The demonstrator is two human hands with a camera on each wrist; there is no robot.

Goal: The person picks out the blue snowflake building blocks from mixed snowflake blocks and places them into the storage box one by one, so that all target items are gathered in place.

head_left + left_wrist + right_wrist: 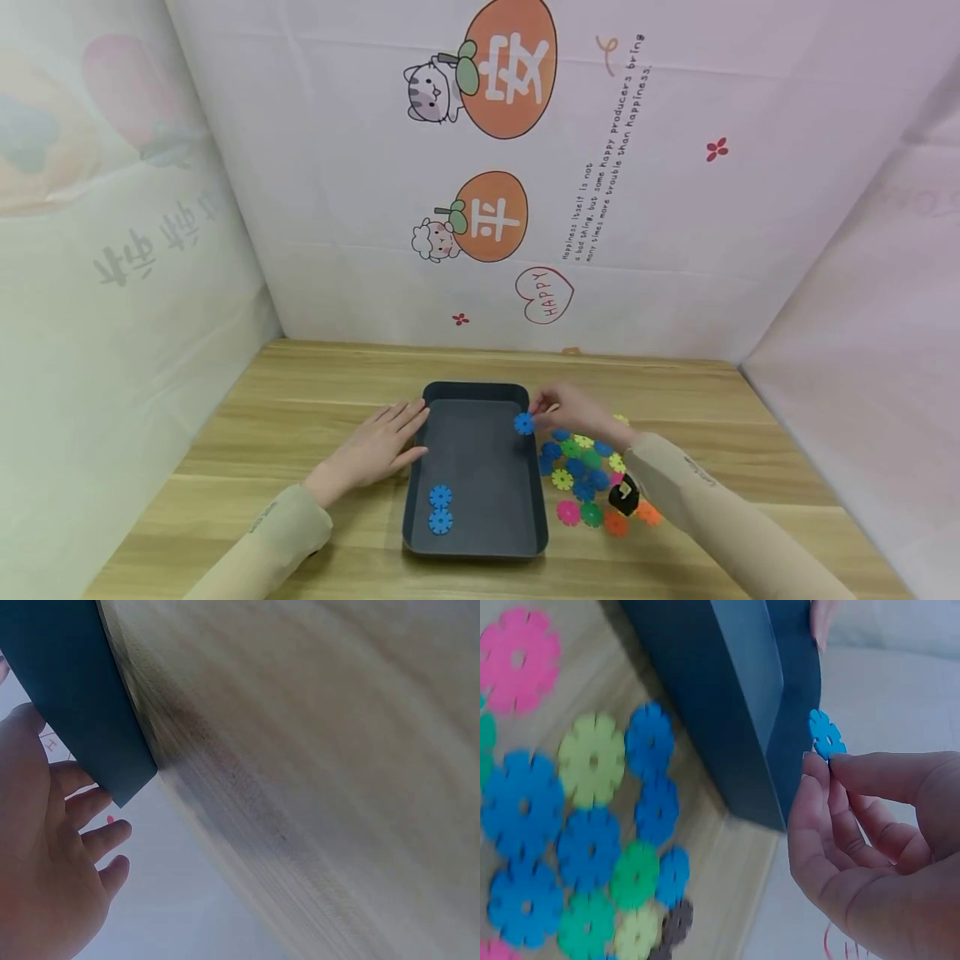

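A dark grey tray (480, 475) lies on the wooden table. Two blue notched discs (440, 509) sit joined or side by side in its near left corner; I cannot tell which. My right hand (568, 412) pinches a blue snowflake disc (826, 733) between thumb and fingertips, above the tray's right rim. My left hand (382, 442) lies along the tray's left side, fingers extended, with fingertips at the rim. In the left wrist view its fingers (105, 840) are relaxed beside the tray wall (82, 705).
Right of the tray lies a loose spread of discs, with yellow (562, 479), green (592, 514), pink (568, 512) and orange (616, 523) ones among several blue. A black wrist band (624, 496) shows by the right sleeve. White printed cloth (360, 208) walls the table (247, 433).
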